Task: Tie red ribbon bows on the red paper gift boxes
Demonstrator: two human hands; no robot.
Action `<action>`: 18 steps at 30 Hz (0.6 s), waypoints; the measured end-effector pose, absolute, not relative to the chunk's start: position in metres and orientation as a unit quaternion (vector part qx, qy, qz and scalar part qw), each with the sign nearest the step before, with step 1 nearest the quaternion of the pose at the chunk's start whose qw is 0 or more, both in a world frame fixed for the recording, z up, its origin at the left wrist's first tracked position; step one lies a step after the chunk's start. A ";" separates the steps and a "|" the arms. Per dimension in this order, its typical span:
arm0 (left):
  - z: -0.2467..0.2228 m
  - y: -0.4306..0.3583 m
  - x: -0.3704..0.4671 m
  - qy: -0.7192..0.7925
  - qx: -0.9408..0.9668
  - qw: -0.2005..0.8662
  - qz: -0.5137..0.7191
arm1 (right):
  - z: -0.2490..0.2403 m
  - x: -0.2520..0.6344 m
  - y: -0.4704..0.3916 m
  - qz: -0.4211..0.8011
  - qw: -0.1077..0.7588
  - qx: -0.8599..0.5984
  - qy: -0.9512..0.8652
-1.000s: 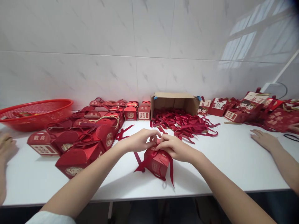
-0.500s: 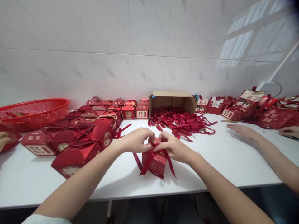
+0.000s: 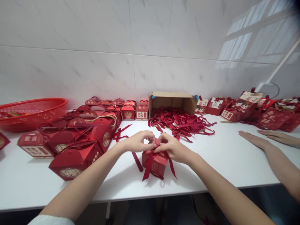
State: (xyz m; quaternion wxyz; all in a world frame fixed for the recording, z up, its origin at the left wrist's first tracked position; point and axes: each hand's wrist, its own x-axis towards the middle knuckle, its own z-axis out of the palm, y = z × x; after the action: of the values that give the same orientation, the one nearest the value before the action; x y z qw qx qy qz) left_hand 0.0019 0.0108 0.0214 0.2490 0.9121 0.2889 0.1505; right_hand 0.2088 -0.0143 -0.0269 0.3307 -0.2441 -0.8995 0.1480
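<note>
A small red gift box (image 3: pixel 158 165) stands on the white table in front of me. Dark red ribbon (image 3: pixel 148 167) runs over its top, with loose tails hanging down the front and side. My left hand (image 3: pixel 140 142) is at the top left of the box, thumb and fingertips pinched together on the ribbon. From the other side my right hand (image 3: pixel 172 147) pinches the ribbon at the top of the box. My fingers partly hide where the ribbon meets the lid.
Several finished-looking red boxes (image 3: pixel 77 156) crowd the left, before a red plastic basket (image 3: pixel 47 114). A cardboard box (image 3: pixel 173 95) lies on its side, spilling ribbons (image 3: pixel 185 123). Red bags (image 3: pixel 272 118) stand at the right, near another person's hands (image 3: pixel 255 139).
My left fingertips have closed together over the ribbon, while my right hand stays nearly still. The other person's hands have moved right and lie flat on the table.
</note>
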 end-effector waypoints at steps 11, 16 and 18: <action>-0.002 0.028 -0.012 0.201 0.887 0.358 0.213 | -0.029 0.210 -0.016 0.149 0.340 -0.241 -0.897; -0.009 0.029 -0.006 0.213 0.877 0.364 0.232 | -0.030 0.210 -0.015 0.152 0.340 -0.237 -0.897; -0.011 0.029 -0.003 0.217 0.870 0.379 0.228 | -0.030 0.209 -0.015 0.148 0.342 -0.238 -0.897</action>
State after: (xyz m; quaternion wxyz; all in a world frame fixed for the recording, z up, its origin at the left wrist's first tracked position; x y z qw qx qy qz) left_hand -0.0034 0.0293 -0.0105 0.3785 0.8704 0.2171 0.2280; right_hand 0.2094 -0.0152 -0.0301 0.3423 -0.2383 -0.8967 0.1482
